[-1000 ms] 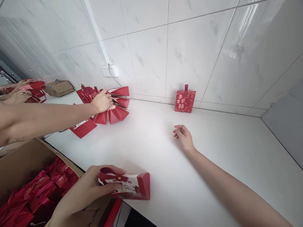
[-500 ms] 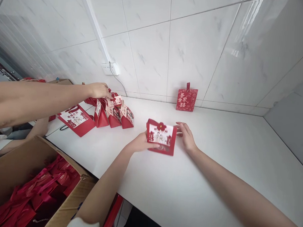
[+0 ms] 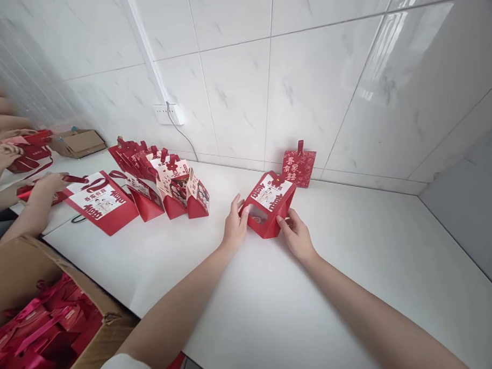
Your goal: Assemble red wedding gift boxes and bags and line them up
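A red gift box (image 3: 265, 198) with a white printed label, a clear window low on its front and a dark red flower clasp at the top stands tilted on the white table. My left hand (image 3: 235, 224) grips its left side, thumb in front by the window. On the other side, my right hand (image 3: 297, 235) has its fingers closed on the box's lower right edge. Just behind it, a patterned red box with a ribbon loop (image 3: 300, 164) leans near the wall.
Several red and pink gift boxes (image 3: 175, 195) stand in a row to the left, beside a red bag with a white label (image 3: 104, 204). An open carton (image 3: 115, 330) of red bags is at lower left. Co-workers' hands (image 3: 44, 191) handle red packages at far left. A socket (image 3: 170, 114) is on the wall.
The box has turned to show its window and side, and my right hand now grips it. A co-worker's arm has withdrawn from the row at left. The view has shifted slightly.
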{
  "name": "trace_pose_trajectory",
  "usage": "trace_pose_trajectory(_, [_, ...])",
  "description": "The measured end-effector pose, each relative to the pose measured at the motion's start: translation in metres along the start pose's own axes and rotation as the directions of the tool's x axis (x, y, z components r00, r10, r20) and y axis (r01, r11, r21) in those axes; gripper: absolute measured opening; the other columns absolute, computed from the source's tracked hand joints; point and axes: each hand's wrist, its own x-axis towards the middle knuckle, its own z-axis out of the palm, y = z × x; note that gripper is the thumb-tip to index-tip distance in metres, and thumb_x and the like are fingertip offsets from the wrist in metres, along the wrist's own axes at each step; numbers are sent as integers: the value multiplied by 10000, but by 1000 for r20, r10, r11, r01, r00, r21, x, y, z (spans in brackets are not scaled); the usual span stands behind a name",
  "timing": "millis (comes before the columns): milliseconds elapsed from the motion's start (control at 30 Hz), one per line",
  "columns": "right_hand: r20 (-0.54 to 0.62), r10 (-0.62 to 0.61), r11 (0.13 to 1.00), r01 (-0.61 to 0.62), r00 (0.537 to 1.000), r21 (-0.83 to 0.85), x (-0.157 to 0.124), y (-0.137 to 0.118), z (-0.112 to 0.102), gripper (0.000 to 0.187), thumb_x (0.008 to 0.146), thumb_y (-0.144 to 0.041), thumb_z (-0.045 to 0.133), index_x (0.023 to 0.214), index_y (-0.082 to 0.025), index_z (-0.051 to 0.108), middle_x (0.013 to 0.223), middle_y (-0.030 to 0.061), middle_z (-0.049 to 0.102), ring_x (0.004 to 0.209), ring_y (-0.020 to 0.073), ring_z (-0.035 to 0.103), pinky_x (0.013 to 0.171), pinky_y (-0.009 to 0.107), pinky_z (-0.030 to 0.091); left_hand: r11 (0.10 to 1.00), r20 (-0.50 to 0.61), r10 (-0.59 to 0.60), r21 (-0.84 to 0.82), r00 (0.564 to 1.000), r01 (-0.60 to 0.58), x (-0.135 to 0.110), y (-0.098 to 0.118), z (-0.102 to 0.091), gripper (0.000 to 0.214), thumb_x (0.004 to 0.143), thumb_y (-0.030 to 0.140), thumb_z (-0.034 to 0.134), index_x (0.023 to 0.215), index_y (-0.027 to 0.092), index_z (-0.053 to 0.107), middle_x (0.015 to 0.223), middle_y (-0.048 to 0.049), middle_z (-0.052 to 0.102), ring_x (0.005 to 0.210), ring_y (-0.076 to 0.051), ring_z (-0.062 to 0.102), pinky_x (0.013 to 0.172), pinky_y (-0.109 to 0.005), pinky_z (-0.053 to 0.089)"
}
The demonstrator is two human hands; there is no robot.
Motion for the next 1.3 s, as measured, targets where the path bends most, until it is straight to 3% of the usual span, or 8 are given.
trace_pose_trajectory(100, [-11, -129, 983, 127, 992, -136, -7, -9, 3, 391, 938, -497, 476, 1249, -296, 598, 1131, 64, 641, 929, 246, 610, 808, 389, 503, 980, 89, 77, 177, 993, -92, -9, 9, 6, 1036, 722, 634, 681, 1534, 230, 181, 1612, -132, 142, 1485, -351, 126, 1196, -514, 178])
trace_pose_trajectory(167, [19, -200, 963, 201, 980, -181, -10, -13, 4, 395, 962, -468, 442, 1315, -338, 562, 1186, 52, 617, 1064, 254, 581, 916, 402, 475, 977, 163, 82, 183, 983, -112, -12, 12, 9, 1188, 603, 611, 787, 1539, 218, 172, 1596, -163, 169, 1463, -393, 168, 1180, -542, 206])
trace_pose_trajectory(333, [116, -226, 960, 241, 967, -143, -12, -17, 3, 416, 996, -444, 372, 1388, -374, 492, 1371, 16, 530, 1278, 244, 468, 1100, 433, 353, 977, 190, 23, -211, 981, 18, 0, -1, 9, 592, 895, 537, 514, 1405, 243, 450, 1401, -108, 516, 1297, -276, 486, 1105, -423, 372])
trace_pose_trajectory(433, [101, -208, 965, 221, 973, -143, -11, -16, 2, 403, 980, -451, 421, 1362, -356, 508, 1445, 24, 458, 1343, 248, 400, 1115, 448, 338, 940, 162, -68, -320, 984, 117, 12, -16, 5, 505, 886, 557, 522, 1270, 232, 566, 1257, -81, 626, 1181, -257, 567, 1029, -396, 435])
trace_pose_trajectory(700, [-96, 41, 993, -30, 995, 112, -8, -9, 1, 612, 903, -532, 546, 1447, -344, 337, 1561, 29, 299, 1413, 241, 315, 1152, 454, 307, 853, 86, -136, -496, 987, 161, 23, -24, -2, 430, 802, 589, 609, 865, 164, 641, 878, -32, 666, 777, -149, 594, 664, -249, 473])
trace_pose_trajectory(933, [305, 265, 719, -398, 915, 569, 1, -18, -4, 440, 902, -502, 506, 1294, -304, 532, 1299, 13, 622, 1128, 232, 614, 902, 384, 535, 732, 197, -257, -599, 946, 324, 18, -10, -7, 402, 737, 520, 714, 864, 141, 666, 777, -40, 681, 671, -142, 622, 616, -242, 484])
trace_pose_trajectory(1100, [444, 363, 452, -572, 819, 684, 4, -18, -14, 303, 886, -420, 463, 1010, -239, 671, 983, -5, 727, 837, 164, 671, 706, 269, 557, 776, 316, -42, -588, 948, 230, -1, 21, -6, 385, 829, 558, 599, 900, 180, 603, 837, -33, 666, 654, -137, 637, 570, -248, 514])
trace_pose_trajectory(1300, [569, 334, 523, -650, 752, 551, -3, -26, -17, 295, 884, -436, 544, 1020, -213, 681, 885, 28, 723, 710, 180, 655, 631, 306, 541, 860, 414, 164, -505, 895, 76, -17, 42, -13, 379, 840, 558, 590, 884, 184, 547, 766, -17, 630, 640, -125, 629, 542, -220, 508])
